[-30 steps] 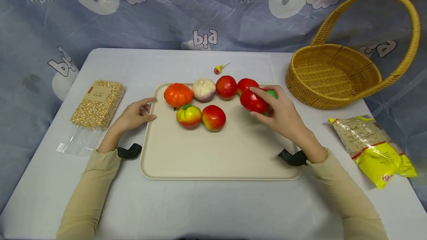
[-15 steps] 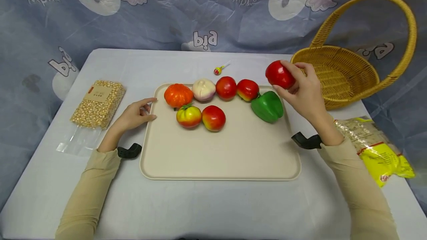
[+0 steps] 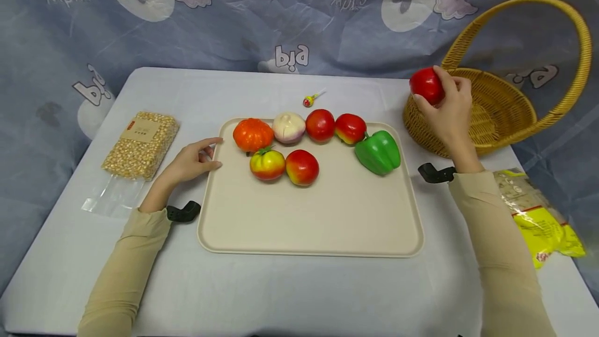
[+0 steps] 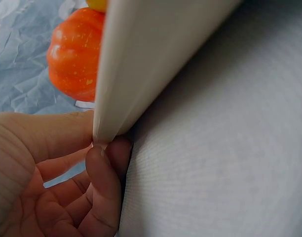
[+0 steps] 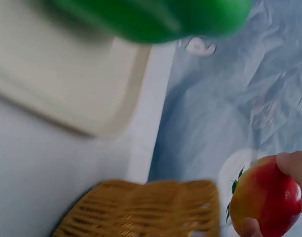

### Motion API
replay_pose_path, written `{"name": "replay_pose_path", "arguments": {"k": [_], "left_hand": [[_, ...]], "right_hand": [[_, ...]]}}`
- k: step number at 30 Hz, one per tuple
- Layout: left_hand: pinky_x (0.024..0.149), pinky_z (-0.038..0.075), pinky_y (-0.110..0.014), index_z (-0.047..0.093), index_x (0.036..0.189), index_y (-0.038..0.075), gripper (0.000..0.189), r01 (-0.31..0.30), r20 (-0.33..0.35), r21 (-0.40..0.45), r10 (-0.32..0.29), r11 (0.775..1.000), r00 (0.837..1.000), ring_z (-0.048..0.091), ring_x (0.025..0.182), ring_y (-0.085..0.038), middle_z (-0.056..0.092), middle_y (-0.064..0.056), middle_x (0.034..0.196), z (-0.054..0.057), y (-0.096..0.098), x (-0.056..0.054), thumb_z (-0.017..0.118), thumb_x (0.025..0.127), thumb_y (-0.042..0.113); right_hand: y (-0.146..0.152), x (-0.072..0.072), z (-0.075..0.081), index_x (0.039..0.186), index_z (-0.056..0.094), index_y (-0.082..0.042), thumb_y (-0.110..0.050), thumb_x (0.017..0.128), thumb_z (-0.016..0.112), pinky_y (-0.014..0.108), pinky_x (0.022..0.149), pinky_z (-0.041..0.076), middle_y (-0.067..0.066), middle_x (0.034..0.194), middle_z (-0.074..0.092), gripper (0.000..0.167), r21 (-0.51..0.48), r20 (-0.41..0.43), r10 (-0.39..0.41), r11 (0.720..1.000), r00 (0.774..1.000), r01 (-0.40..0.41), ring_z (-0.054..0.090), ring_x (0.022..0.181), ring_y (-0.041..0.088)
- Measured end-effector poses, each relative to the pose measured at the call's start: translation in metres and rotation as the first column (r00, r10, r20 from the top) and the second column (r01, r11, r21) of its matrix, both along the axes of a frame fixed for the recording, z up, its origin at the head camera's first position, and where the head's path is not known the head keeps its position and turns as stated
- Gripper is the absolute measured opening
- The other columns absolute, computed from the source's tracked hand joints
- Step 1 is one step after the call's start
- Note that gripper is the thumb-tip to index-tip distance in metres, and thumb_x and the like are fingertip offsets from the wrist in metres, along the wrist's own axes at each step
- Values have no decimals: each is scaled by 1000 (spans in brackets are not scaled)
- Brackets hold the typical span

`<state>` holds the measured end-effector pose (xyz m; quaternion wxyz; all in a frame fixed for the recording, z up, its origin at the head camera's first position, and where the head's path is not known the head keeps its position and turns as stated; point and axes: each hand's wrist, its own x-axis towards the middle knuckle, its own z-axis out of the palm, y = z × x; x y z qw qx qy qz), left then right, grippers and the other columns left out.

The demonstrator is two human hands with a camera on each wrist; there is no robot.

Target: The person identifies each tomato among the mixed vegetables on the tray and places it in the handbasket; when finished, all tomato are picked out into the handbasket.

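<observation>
My right hand [image 3: 451, 111] holds a red-and-yellow tomato [image 3: 427, 86] in the air by the left rim of the yellow wicker basket [image 3: 414, 121]. In the right wrist view the tomato [image 5: 267, 197] shows a green leafy top, between thumb and fingertips. My left hand [image 3: 192, 161] pinches the left edge of a beige tray [image 3: 309, 228]; the left wrist view has the thumb and fingers [image 4: 104, 170] at its rim. On the tray lie an orange pumpkin [image 3: 253, 135], a white-purple bulb [image 3: 288, 128], a green bell pepper [image 3: 378, 153] and several red or red-yellow round fruits [image 3: 302, 167].
At the left lies a clear bag of corn kernels [image 3: 140, 144]. A lollipop [image 3: 310, 100] is behind the tray. The right forearm partly covers a yellow bag [image 3: 543, 222]. The basket's tall handle [image 3: 585, 61] arches up at the right, before a printed blue cloth [image 3: 234, 30].
My right hand has lifted the tomato from over the tray and carried it right and away from me to the basket, uncovering the green pepper. My left hand stays at the tray's edge.
</observation>
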<state>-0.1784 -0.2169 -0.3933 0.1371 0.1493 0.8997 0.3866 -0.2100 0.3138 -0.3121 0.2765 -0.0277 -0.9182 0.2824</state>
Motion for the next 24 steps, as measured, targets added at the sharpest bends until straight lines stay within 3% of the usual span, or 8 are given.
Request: {"name": "replay_pose_path", "arguments": {"k": [7,11,18,24], "left_hand": [[60,38,-20,42,138,0,57,-2,3,1,2,1000,1000,45,63,-4,49,-17,98,2,0,0,65,87,11],[60,38,-20,42,138,1,57,-8,6,-5,8,1000,1000,45,63,-5,49,-17,98,1,-1,0,65,87,10],[58,38,-20,43,138,0,57,-8,-4,-8,8,1000,1000,45,62,-5,51,-17,97,-1,1,0,65,86,8],[58,37,-21,42,139,1,58,-9,11,3,9,1000,1000,44,61,-5,50,-17,98,1,1,1,65,87,10]], "right_hand": [[26,-19,-11,143,36,-32,-37,88,58,59,104,33,21,139,35,59,-11,174,-121,992,977,125,40,128,41],[42,-30,-17,146,30,-30,-39,90,54,62,104,30,24,142,29,62,9,280,-152,988,948,156,38,127,47],[64,-43,-23,150,19,-24,-41,91,47,66,103,27,30,146,20,67,61,450,-193,981,872,185,34,125,57],[70,-48,-24,150,17,-22,-42,91,46,66,102,26,32,146,19,70,71,506,-186,982,842,174,31,125,58]]}}
